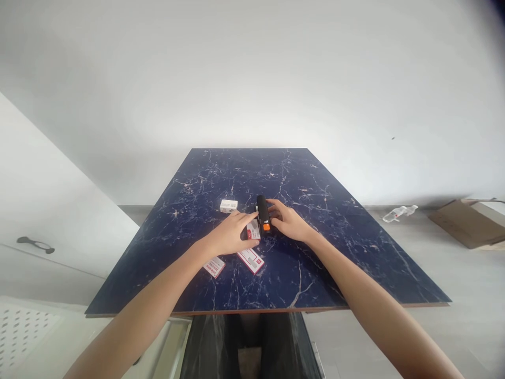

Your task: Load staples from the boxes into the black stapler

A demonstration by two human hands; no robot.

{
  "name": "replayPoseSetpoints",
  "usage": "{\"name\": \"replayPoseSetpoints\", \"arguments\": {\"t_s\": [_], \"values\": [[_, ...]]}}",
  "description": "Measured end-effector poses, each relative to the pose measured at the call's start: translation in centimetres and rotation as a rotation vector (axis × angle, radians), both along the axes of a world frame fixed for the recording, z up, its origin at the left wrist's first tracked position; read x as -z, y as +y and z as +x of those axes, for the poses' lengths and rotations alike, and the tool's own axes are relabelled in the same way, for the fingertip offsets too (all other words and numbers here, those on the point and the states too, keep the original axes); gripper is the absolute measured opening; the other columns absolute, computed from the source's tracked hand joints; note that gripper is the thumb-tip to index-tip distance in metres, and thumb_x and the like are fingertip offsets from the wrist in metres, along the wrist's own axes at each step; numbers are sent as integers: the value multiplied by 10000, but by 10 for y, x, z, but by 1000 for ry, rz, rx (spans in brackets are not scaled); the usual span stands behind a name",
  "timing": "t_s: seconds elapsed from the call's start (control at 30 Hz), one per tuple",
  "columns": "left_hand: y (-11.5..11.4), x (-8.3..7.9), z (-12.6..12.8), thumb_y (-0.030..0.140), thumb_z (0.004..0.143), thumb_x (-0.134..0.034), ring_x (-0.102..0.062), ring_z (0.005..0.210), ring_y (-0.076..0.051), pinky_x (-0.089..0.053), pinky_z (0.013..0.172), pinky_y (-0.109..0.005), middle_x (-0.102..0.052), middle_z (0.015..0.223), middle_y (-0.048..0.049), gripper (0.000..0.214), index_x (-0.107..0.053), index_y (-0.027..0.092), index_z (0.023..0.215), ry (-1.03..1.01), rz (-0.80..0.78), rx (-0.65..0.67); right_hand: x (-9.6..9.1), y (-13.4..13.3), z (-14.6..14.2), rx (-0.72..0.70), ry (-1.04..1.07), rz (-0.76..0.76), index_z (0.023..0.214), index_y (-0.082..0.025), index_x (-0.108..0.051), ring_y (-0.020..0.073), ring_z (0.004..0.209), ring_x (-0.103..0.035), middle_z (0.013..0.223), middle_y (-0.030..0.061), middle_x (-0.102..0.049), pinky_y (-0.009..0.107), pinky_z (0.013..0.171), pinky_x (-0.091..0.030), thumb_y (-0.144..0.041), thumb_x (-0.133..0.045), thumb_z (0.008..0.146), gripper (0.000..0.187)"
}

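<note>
A black stapler with an orange end [263, 213] lies on the dark blue marbled table [339, 252]. My right hand [288, 221] rests against its right side, fingers curled round it. My left hand [231, 234] pinches a small red-and-white box [253, 229] just left of the stapler. Two more red-and-white boxes [251, 260] [214, 266] lie nearer to me on the table, below my left hand. A small white box [229, 206] sits farther back on the left.
White wall behind the table. A white cabinet with a dark handle [35, 243] stands at the left. On the floor at the right lie a plastic bottle [399, 212] and a cardboard box [469, 221].
</note>
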State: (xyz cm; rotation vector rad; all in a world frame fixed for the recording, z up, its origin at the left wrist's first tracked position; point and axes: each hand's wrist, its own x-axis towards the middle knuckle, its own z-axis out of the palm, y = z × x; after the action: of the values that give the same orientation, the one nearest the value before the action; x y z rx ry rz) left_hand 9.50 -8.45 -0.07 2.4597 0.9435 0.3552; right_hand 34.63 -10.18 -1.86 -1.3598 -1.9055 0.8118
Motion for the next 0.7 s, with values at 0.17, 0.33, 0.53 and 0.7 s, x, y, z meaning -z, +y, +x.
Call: {"name": "replayPoseSetpoints", "arguments": {"t_s": [0.17, 0.33, 0.53, 0.7], "values": [[-3, -2, 1, 535, 842, -665, -553, 1136, -348, -490, 889, -461, -610, 1292, -129, 847, -311, 307, 1577, -6, -18, -23, -1, -1, -2, -2, -3, 1, 1439, -246, -420, 179, 875, -709, 1204, 76, -700, 317, 787, -569, -87, -494, 836, 628], [-2, -3, 3, 513, 857, -643, -549, 1146, -346, -494, 898, -462, -607, 1317, -129, 811, -328, 283, 1569, 10, -10, -11, -3, -1, -2, 10, -15, 10, 1439, -246, -430, 184, 896, -708, 1198, 77, -704, 329, 820, -564, -83, -491, 843, 621], [-25, -30, 1, 652, 905, -485, -586, 1167, -370, -482, 921, -478, -605, 1317, -178, 721, -452, 183, 1451, 131, 195, -73, -2, 0, -1, 13, -22, 14, 1439, -249, -437, 180, 907, -706, 1188, 67, -708, 316, 811, -558, -88, -484, 850, 612], [-52, -37, 2, 758, 784, -562, -689, 749, -332, -469, 632, -375, -708, 880, -122, 720, -565, 176, 1207, 346, 156, -114, -3, 0, -1, 22, -58, 22, 1451, -231, -434, 189, 960, -700, 1183, 77, -709, 321, 856, -544, -73, -487, 841, 632]]}}
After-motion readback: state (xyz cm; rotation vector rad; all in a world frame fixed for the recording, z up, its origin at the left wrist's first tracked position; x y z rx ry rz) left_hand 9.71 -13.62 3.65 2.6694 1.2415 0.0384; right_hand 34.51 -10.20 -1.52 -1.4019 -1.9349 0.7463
